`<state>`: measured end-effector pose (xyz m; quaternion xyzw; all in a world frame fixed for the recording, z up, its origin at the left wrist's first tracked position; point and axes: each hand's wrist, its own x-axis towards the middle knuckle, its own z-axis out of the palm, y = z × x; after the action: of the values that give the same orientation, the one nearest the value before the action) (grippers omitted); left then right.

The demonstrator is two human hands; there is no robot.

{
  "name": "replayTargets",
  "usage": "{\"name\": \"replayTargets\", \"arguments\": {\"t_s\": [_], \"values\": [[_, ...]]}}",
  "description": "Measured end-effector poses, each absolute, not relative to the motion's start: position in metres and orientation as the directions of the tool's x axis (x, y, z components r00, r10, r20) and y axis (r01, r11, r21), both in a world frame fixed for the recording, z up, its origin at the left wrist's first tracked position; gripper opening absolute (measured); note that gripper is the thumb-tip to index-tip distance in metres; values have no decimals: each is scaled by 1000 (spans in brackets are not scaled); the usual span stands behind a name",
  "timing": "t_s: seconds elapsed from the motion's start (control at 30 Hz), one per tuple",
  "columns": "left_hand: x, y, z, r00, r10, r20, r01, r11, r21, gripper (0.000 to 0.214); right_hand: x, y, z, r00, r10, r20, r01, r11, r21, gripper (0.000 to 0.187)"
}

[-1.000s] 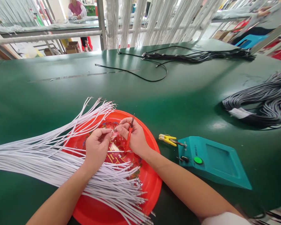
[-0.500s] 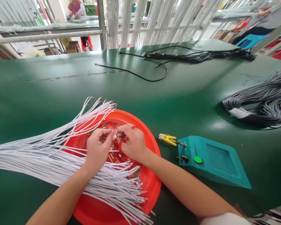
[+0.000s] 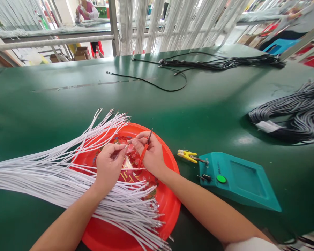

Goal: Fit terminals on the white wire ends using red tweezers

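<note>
Over a red tray [image 3: 170,205], my left hand [image 3: 108,170] pinches the end of one white cable between thumb and forefinger. My right hand [image 3: 155,157] holds small orange-handled scissors [image 3: 143,153], their dark blades pointing up and away from the cable. The right thumb and forefinger meet close to the left fingertips, at the cable's tip; fine wires there are too small to make out. A thick bundle of white cables [image 3: 62,177] runs in from the left across the tray under my left wrist. Another group of white cable ends [image 3: 112,122] fans out over the tray's far rim.
Right of the tray lies a teal box [image 3: 240,177] with a green button and a yellow clip [image 3: 187,155]. A coil of grey cables [image 3: 290,115] rests farther right. Black cables [image 3: 219,62] stretch along the table's far side. A person [image 3: 86,12] sits beyond the frame.
The scissors have swung from pointing at the cable end to pointing upward in my right hand. My right fingers have come to the cable tip. My left hand stays nearly still.
</note>
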<state>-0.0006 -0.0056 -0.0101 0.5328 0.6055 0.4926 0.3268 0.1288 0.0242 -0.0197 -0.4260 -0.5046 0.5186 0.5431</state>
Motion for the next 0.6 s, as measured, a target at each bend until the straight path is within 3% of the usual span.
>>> {"name": "replayTargets", "arguments": {"t_s": [0.2,0.43,0.6], "values": [[2,-6,-9,-211,974,86,330,-12,944,15,128,18,-17,-79,984,161,51,166,-985,14],[-1,-1,-6,-125,983,-136,61,144,988,21,132,21,-14,-130,963,237,182,258,-949,5],[-6,-1,-8,-27,987,-158,231,160,960,27,134,23,-18,-153,931,331,297,363,-883,4]]}}
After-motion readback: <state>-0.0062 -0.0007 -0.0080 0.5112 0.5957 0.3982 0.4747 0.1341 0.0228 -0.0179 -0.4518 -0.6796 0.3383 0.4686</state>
